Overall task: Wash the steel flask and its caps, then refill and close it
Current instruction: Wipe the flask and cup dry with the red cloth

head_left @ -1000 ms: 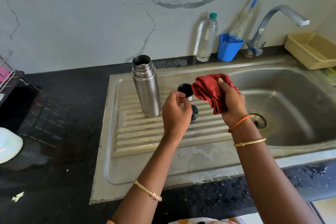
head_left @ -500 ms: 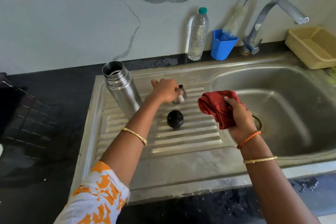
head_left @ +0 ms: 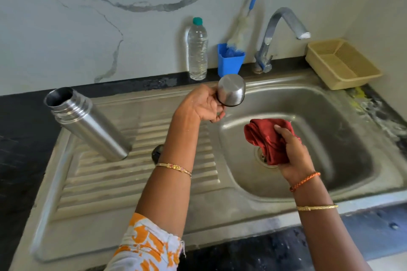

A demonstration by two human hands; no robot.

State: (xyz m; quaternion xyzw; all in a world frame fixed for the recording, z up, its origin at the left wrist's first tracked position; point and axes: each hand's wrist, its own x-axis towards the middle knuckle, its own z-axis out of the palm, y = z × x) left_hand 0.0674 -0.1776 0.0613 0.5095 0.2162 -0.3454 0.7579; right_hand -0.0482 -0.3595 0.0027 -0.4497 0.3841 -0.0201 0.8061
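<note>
The open steel flask [head_left: 88, 123] stands on the ribbed drainboard [head_left: 136, 174] at the left. My left hand [head_left: 202, 103] holds the steel cup cap [head_left: 231, 90] up over the left rim of the sink basin [head_left: 343, 130], its closed end toward me. A crumpled red cloth [head_left: 267, 138] is gripped in my right hand [head_left: 295, 154] above the drain. The black inner cap [head_left: 156, 152] lies on the drainboard, mostly hidden behind my left forearm.
Along the back wall stand a clear water bottle [head_left: 197, 50], a blue cup with a brush [head_left: 230, 61] and the tap [head_left: 279, 35]. A beige basket [head_left: 341, 64] sits at the back right. Black wet counter surrounds the sink.
My left hand has lifted the steel cup cap off the drainboard and carried it right, toward the basin. The right hand with the cloth has dropped lower over the drain.
</note>
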